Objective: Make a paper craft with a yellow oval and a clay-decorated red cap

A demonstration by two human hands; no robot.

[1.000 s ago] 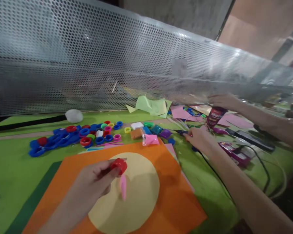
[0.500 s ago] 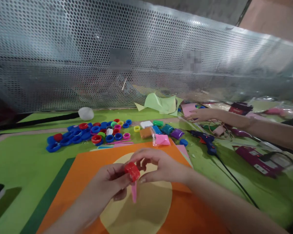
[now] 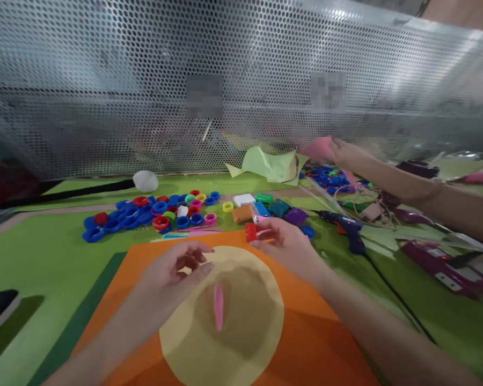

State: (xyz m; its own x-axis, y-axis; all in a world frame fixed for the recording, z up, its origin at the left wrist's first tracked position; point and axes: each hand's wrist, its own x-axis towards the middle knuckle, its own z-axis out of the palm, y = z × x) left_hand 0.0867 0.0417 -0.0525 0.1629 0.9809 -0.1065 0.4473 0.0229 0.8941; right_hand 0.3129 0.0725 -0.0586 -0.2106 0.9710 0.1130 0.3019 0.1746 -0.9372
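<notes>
My right hand point(image 3: 284, 247) pinches a small red packet point(image 3: 250, 232) that looks like modelling clay, over the far edge of the orange sheet point(image 3: 317, 321). My left hand point(image 3: 183, 268) is empty, its fingers loosely curled and the thumb apart from them, above the left part of the pale yellow paper circle point(image 3: 245, 332). Between my hands, a slim pink stick-like piece point(image 3: 218, 306) shows over the circle, slightly blurred; I cannot tell whether it touches the paper. Close to my right hand sit an orange packet point(image 3: 242, 213) and a purple packet point(image 3: 296, 216).
Blue, red and other coloured bottle caps point(image 3: 131, 217) are heaped beyond the sheet. A glue gun point(image 3: 348, 228) and its cord lie at right, near a purple device point(image 3: 443, 265). Another person's arm point(image 3: 386, 171) reaches in, holding pink paper point(image 3: 319, 149). A perforated metal panel point(image 3: 145, 107) stands behind.
The red packet has passed from my left hand to my right, which moved away toward the packets. The pink piece has left my left hand. The other person's hand has lifted pink paper.
</notes>
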